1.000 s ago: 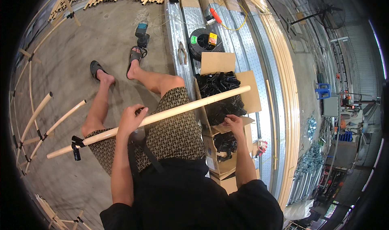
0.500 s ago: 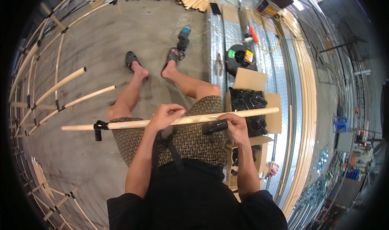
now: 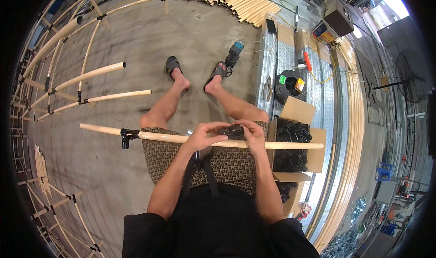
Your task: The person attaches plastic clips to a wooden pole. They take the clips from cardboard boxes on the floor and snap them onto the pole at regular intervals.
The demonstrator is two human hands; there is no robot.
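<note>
A long cream-coloured pipe point(image 3: 281, 145) lies across my thighs. Near its left end sits a black pipe joint point(image 3: 130, 134), with a short socket hanging down. Just beyond the middle of the pipe, a second black joint piece point(image 3: 233, 131) is pinched between my two hands. My left hand point(image 3: 202, 136) has its fingers along the left end of this piece, its palm close to the pipe. At the other end my right hand point(image 3: 253, 133) grips it with thumb and fingers, the pipe passing by the hand. The fingers partly cover the piece.
Right of my knee, an open cardboard box point(image 3: 315, 151) holds many black joint pieces. Beyond it are a black wire coil point(image 3: 290, 86), pliers point(image 3: 268, 89) and long metal profiles. A cordless drill point(image 3: 234, 54) stands by my foot. Pipe frames point(image 3: 97, 69) rise on the left.
My left hand has moved right to the black piece, which my right hand has brought up beyond the pipe. The pipe's right end has swung toward me. The view has shifted.
</note>
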